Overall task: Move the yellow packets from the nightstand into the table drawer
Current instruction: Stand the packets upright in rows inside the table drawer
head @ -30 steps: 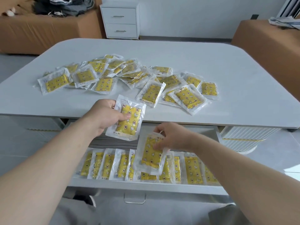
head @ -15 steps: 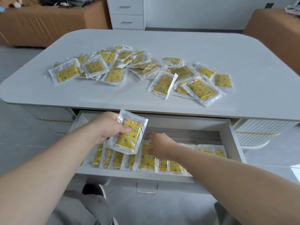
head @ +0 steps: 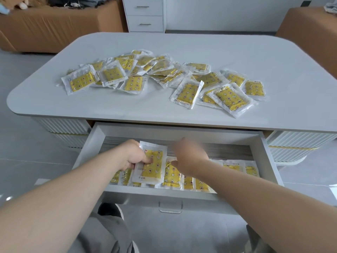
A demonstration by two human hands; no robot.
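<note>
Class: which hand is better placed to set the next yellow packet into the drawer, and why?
Left. The left hand pinches a yellow packet above the row of packets in the open drawer. The right hand, also over the drawer, is blurred and no packet shows in it.

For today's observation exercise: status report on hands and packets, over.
Left hand grips yellow packet over open drawer. Right hand blurred, grip unclear. Packet pile on tabletop.

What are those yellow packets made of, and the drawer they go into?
The packet in the left hand looks like clear glossy plastic film, crinkled, sealed round a yellow printed insert, maybe paper or cloth. The drawer looks like white matte painted or laminated board, with a wood-grain floor.
</note>
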